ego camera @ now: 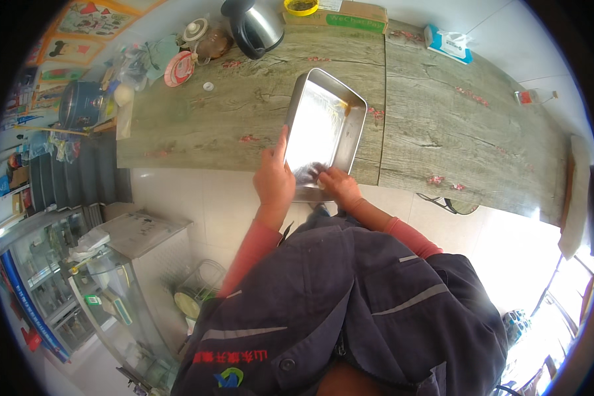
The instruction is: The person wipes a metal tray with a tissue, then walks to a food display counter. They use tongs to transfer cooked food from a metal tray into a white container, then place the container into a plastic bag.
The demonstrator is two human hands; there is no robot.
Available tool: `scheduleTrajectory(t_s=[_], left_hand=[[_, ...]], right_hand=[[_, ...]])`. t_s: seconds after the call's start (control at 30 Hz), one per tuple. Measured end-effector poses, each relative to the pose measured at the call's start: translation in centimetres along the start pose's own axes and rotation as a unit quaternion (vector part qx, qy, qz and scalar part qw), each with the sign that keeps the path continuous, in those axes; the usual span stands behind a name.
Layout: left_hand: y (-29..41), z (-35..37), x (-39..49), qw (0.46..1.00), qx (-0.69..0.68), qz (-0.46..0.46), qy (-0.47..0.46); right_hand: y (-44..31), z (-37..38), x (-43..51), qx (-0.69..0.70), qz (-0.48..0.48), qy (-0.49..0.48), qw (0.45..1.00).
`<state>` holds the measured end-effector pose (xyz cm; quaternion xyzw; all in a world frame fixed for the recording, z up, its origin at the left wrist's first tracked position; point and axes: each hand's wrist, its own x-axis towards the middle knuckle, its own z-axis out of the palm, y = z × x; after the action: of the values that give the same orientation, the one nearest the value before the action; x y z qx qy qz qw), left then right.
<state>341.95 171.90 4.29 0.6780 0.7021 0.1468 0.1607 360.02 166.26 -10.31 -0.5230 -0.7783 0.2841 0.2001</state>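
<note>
A deep rectangular stainless-steel tray (355,133) is tilted up towards me over the front edge of the wood-grain table (218,123). My left hand (274,175) grips its left long wall, with one finger stretched up along the outside. The fingers of my right hand (340,185) are bunched inside the tray at its near end, low against the bottom. Something small and pale shows at those fingertips, too blurred to name. Bright glare covers much of the tray's bottom, and a brownish stain marks the far right corner.
An electric kettle (257,29), a cardboard box (336,17), a pink-rimmed round item (179,69) and a small white cap (208,86) are towards the back. Rightward are a tissue box (448,43) and a glass bottle (534,97). A glass display case (123,297) stands lower left.
</note>
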Motion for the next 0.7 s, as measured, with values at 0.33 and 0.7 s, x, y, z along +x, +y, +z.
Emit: scheduleTrajectory(t_s=[0.33,0.7], left_hand=[[-0.5,0.2,-0.1,0.999,-0.004,0.026,0.022],[-1.6,1.1,0.0,1.000,0.000,0.005,0.024]], right_hand=[[4.6,-3.0,8.5,-0.048,0.136,0.165,0.976],[-1.8,0.0,1.8,0.051,0.041,0.119,0.991]])
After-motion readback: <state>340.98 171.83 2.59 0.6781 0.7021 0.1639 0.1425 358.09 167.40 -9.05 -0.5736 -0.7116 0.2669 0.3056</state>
